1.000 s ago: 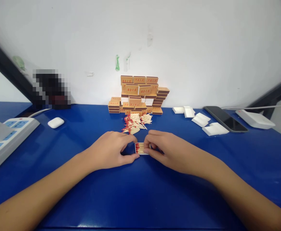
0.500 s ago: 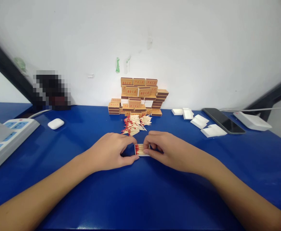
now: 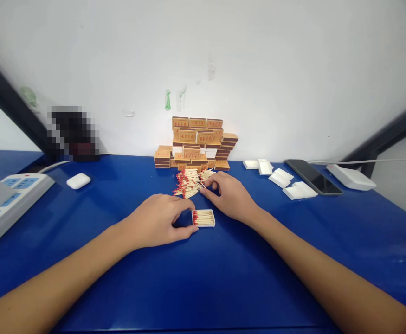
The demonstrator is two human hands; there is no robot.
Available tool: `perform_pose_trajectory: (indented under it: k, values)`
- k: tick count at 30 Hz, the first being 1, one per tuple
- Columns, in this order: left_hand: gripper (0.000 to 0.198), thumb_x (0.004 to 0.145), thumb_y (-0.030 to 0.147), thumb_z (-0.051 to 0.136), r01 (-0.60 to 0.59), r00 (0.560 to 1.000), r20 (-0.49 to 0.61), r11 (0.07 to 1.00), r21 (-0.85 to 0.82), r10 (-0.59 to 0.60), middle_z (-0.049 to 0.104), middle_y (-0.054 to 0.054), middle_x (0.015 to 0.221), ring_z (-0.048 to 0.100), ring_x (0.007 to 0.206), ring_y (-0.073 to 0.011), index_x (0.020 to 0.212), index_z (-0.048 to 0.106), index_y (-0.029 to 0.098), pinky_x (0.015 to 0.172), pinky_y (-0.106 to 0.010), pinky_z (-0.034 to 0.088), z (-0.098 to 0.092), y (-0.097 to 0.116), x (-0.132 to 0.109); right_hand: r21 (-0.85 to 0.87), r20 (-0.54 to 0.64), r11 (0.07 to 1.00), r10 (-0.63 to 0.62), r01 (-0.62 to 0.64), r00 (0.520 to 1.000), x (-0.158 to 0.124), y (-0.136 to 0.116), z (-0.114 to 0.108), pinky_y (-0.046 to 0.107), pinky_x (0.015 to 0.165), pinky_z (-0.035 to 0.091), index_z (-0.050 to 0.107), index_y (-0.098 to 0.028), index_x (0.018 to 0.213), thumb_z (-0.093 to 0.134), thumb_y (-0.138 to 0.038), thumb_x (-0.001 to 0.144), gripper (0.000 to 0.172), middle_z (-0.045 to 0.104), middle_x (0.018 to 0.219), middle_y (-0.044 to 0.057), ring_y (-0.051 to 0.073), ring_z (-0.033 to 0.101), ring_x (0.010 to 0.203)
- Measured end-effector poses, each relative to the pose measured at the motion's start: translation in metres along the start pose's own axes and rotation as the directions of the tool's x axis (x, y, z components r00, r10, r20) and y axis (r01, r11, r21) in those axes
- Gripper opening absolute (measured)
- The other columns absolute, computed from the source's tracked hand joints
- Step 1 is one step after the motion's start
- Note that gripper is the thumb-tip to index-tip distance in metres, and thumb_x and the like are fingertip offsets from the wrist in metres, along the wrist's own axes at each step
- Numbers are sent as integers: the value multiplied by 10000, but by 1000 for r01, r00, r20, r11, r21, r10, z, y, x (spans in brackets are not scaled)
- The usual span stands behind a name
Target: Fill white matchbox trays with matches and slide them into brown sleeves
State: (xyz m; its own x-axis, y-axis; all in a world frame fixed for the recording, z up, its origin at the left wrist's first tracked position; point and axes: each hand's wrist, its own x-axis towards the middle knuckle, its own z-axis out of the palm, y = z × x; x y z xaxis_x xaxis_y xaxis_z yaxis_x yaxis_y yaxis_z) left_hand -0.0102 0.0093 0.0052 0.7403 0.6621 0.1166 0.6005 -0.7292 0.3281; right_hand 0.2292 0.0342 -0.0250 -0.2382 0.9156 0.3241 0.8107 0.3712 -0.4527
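A small white matchbox tray (image 3: pixel 208 224) lies on the blue table, with red-tipped matches (image 3: pixel 203 216) lined up inside, heads to the left. My left hand (image 3: pixel 164 220) holds the tray's left end between thumb and forefinger. Behind the tray is a loose pile of matches (image 3: pixel 188 182). At the pile's right side, my right hand (image 3: pixel 228 194) has thumb and forefinger closed on a match at its edge. Stacked matchboxes (image 3: pixel 197 138) stand against the wall behind the pile.
White trays (image 3: pixel 281 177) lie to the right, near a black phone (image 3: pixel 314 177) and a white device (image 3: pixel 351 177) with a cable. On the left are a white earphone case (image 3: pixel 78 181) and a power strip (image 3: pixel 22 190).
My right hand has moved from the tray up and back to the loose match pile, uncovering the tray's right end. My left hand stays at the tray. The view has shifted slightly.
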Motion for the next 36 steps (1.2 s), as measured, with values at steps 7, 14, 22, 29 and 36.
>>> perform_pose_trajectory:
  k: [7, 14, 22, 29, 36]
  values:
    - [280, 911, 437, 700, -2, 1000, 2, 1000, 13, 2, 609, 42, 666, 572, 584, -134, 1093, 730, 226, 580, -267, 376, -2, 1, 0, -29, 102, 999, 45, -42, 994, -2, 3, -9, 297, 652, 369, 607, -195, 822, 599, -270, 996, 190, 631, 876, 35, 162, 537, 713]
    - [289, 917, 443, 698, -4, 1000, 0, 1000, 2, 4, 611, 39, 671, 568, 581, -134, 1096, 730, 219, 583, -265, 375, -1, 1, 0, 111, 166, 993, 23, -42, 986, -15, -9, -39, 297, 633, 402, 644, -207, 893, 594, -324, 1011, 174, 624, 823, 16, 161, 538, 694]
    - [280, 908, 436, 706, -12, 1000, -7, 1000, 2, 12, 614, 39, 679, 569, 594, -136, 1071, 726, 209, 579, -264, 365, 0, 0, 0, 219, 449, 973, -163, 68, 878, -31, -33, -47, 277, 615, 404, 642, -223, 850, 606, -352, 1016, 214, 631, 776, -12, 141, 538, 685]
    - [264, 901, 422, 717, 15, 1000, 12, 1000, -8, -15, 610, 40, 676, 560, 587, -133, 1063, 730, 213, 574, -258, 349, -2, 1, 1, 171, 384, 979, -167, 108, 908, -31, -34, -49, 270, 622, 391, 655, -228, 877, 622, -245, 993, 122, 632, 793, -14, 138, 542, 706]
    - [273, 914, 434, 702, 14, 1000, 16, 1000, 1, -14, 609, 47, 683, 566, 601, -136, 1092, 721, 227, 591, -262, 356, -1, 0, 2, 181, 305, 975, -178, 126, 936, -26, -32, -47, 269, 593, 373, 689, -219, 883, 608, -268, 986, 140, 583, 710, -26, 129, 500, 628]
